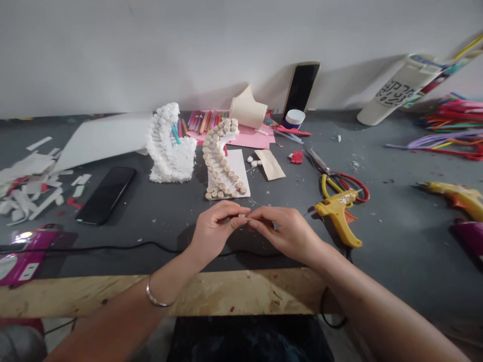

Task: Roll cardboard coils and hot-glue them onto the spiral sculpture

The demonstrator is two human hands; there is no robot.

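Note:
My left hand (217,226) and my right hand (285,229) meet above the near part of the table. Their fingertips pinch a thin strip of beige paper (242,216), small and mostly covered by the fingers. Just beyond them stands a curved white model stair (226,168) edged with small beige paper rolls, on a white base. To its left is a similar curved model (169,151) covered in white fluffy bits. A beige paper piece (270,165) lies right of the stair.
Right of my hands lie a yellow glue gun (341,213) and scissors (332,176). A black phone (106,196) and white scraps (32,188) are at left. A black cable (158,245) runs along the front. Behind are markers (206,120), a paper roll (248,111) and another phone (302,89).

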